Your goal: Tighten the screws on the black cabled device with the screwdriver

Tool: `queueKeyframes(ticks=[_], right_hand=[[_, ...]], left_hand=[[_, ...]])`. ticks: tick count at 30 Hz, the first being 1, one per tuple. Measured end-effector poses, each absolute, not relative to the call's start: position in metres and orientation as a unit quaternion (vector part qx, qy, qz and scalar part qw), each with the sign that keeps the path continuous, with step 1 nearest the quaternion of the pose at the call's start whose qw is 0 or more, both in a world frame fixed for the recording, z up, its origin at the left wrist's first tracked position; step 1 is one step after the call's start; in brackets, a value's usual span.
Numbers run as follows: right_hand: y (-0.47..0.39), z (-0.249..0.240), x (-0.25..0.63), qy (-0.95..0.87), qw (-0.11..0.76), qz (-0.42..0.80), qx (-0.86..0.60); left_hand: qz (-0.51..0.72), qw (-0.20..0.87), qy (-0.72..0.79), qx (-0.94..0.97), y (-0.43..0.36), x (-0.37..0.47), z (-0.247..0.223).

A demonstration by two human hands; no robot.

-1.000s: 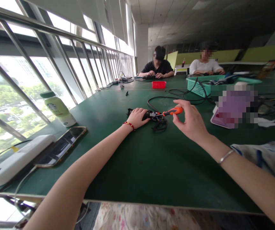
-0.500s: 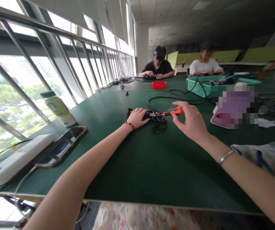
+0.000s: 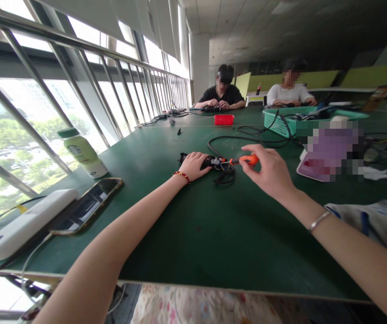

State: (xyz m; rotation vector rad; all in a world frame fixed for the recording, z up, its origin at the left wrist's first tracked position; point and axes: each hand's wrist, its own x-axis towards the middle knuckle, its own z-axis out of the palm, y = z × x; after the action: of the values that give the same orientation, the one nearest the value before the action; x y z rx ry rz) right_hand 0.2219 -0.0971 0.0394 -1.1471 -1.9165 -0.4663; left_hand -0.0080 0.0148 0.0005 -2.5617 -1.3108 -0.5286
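Observation:
A black device [image 3: 216, 163] with exposed wires lies on the green table [image 3: 193, 234], in front of me. My left hand [image 3: 195, 165] is closed over its left part, pressing it against the tabletop, and hides much of it. In my right hand [image 3: 267, 168] is an orange-and-black screwdriver [image 3: 249, 159], its handle between thumb and fingers. The screwdriver's shaft points left, and its tip meets the device's right end among the wires. A black cable [image 3: 225, 177] lies coiled just below that end.
On the left are a phone [image 3: 87, 207], a white power strip [image 3: 28, 222] and a green-capped bottle [image 3: 82, 153]. A red tray [image 3: 223, 119] and a green basket [image 3: 281, 123] sit farther back. At right lies a cloth [image 3: 372, 220]. Two people sit at the far end.
My right hand has shifted very slightly and the screwdriver handle appears turned a little. My left hand and the device stay in place. The far person's hands have drawn together.

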Motion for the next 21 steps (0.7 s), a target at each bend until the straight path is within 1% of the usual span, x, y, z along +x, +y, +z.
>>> queueKeyframes(ticks=[4,9,15,21], right_hand=[[-0.0959,0.0374,0.2229,-0.756,0.406,-0.18,-0.481],[-0.0956,0.0383,0.2233,-0.765,0.433,-0.191,-0.438],[-0.096,0.038,0.2228,-0.761,0.412,-0.184,-0.467],[-0.0953,0.0387,0.2229,-0.765,0.437,-0.198,-0.43]], left_hand=[[-0.181,0.104,-0.446,-0.87,0.0145,-0.0081,0.0007],[-0.184,0.098,-0.446,-0.871,0.0145,-0.0084,0.0004],[-0.183,0.105,-0.444,-0.871,0.0153,-0.0084,-0.0004],[-0.176,0.113,-0.447,-0.869,0.0141,-0.0077,0.0005]])
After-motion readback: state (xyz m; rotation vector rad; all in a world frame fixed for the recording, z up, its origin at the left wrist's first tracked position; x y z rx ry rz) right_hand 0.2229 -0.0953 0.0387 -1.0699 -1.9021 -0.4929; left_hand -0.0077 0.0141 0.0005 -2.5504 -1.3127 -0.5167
